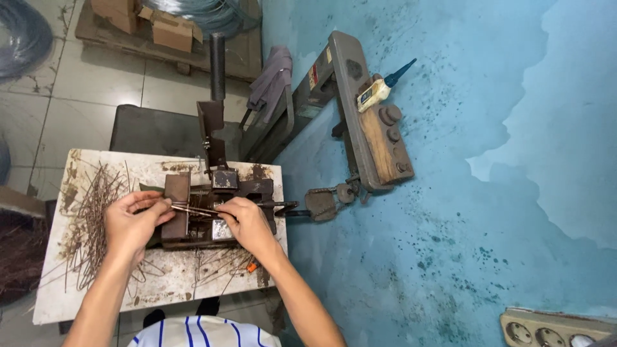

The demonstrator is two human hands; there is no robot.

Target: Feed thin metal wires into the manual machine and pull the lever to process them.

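Landmark: rusty iron bending jig (212, 209), blocky, brown, bolted near the middle of the counter (51, 302), whose top is pale, stained and scuffed.

Left of jig: loose heap of thin rusty wire pieces (90, 212), straight and bent, too many to count. Left hand (132, 225) lies between heap and jig, fingers closed in a pinch on the near end of a thin wire rod (193, 209). The rod lies across the jig's top, roughly level, running from left hand to right hand.

On jig: one upright dark lever handle (217, 64), round bar, rising from the jig's far side.

Right hand (247, 222) rests on the jig's right part, fingertips closed on the rod's other end. In front of the jig, a few more bent wires and one small orange bit (252, 267) lie on the counter.

Right of jig: one short chain (324, 200), then a long grey metal machine arm (360, 109) with a wooden plate. On it, one small yellowish bottle (379, 87) with dark blue pointed nozzle and a blue-and-yellow label. The floor there is mottled blue. Far right, low: one cream socket strip (553, 328).
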